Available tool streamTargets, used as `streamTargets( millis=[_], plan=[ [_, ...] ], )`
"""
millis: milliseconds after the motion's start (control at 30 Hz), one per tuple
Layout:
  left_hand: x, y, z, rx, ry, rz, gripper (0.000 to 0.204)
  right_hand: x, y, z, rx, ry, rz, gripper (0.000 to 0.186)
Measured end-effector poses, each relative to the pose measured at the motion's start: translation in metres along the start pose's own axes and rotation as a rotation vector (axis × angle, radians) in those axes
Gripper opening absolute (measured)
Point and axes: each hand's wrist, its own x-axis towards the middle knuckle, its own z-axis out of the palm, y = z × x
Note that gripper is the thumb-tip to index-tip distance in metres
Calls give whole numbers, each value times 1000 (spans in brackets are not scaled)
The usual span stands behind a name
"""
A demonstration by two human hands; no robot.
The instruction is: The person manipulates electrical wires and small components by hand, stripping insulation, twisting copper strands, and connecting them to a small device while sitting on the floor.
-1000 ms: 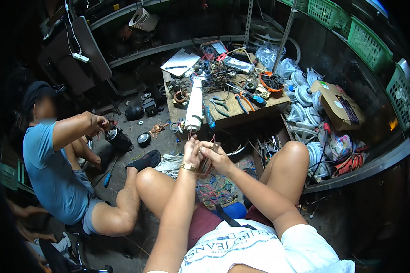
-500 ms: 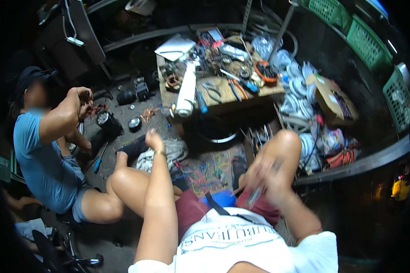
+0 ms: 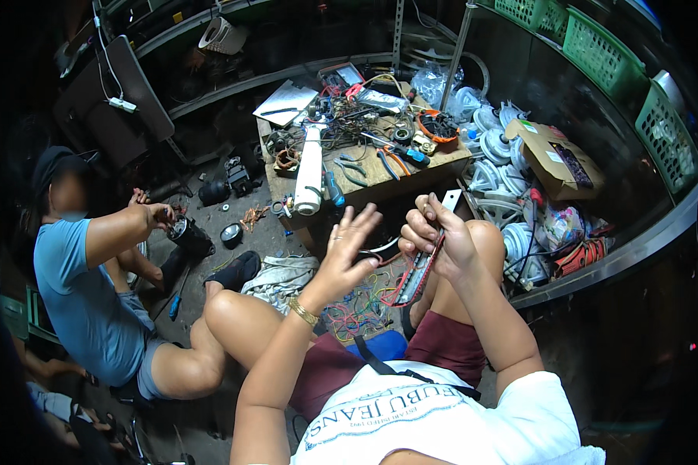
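In front of me my right hand (image 3: 444, 239) is closed around a long narrow metal strip (image 3: 419, 276) with red wires along it. The strip is tilted: its pale upper end, with a hole in it, sticks out above my fingers, and the lower end points down toward my lap. My left hand (image 3: 350, 252) is raised to the left of the strip, apart from it, with fingers spread and nothing seen in them. Behind both hands stands a low wooden worktable (image 3: 349, 203). On it lie a white cylinder (image 3: 309, 170), pliers (image 3: 351, 172) and blue-handled screwdrivers (image 3: 334, 188).
At left a seated person (image 3: 93, 287) in blue has both hands over a dark cylindrical part (image 3: 193, 237). Coloured wire scraps (image 3: 354, 310) and a grey cloth (image 3: 281, 280) lie on the floor. White plastic parts (image 3: 495, 147), a cardboard box (image 3: 557, 159) and green baskets (image 3: 603, 56) are at right.
My right hand has risen with the strip, which now shows clearly. My left hand has moved right toward it with fingers spread. The other person's raised hand has come down to the dark part.
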Motion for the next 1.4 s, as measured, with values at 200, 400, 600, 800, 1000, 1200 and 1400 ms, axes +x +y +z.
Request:
streamTargets(
  millis=[200, 400, 600, 800, 1000, 1200, 1400],
  plan=[
    [-22, -3, 12, -859, -212, -457, 24, 16, -29, 8, 71, -15, -147, 34],
    [-1, 19, 9, 26, 355, -75, 54, 24, -16, 0, 198, -6, -27, 36],
    [5, 4, 15, -243, 60, -183, 11, 40, -13, 3, 305, -46, 28, 35],
    [-1, -26, 24, -607, 199, -419, 14, 60, -33, -59, -649, 349, 36, 37],
    [9, -49, 1, -70, 335, -426, 16, 55, -14, -83, -1380, 382, -51, 24],
    [20, -48, 15, 93, 256, -352, 13, 78, 56, -71, -1326, 338, -139, 15],
    [12, -72, 15, -28, 391, -383, 11, 97, 59, -85, -1126, 372, -433, 15]
  ],
)
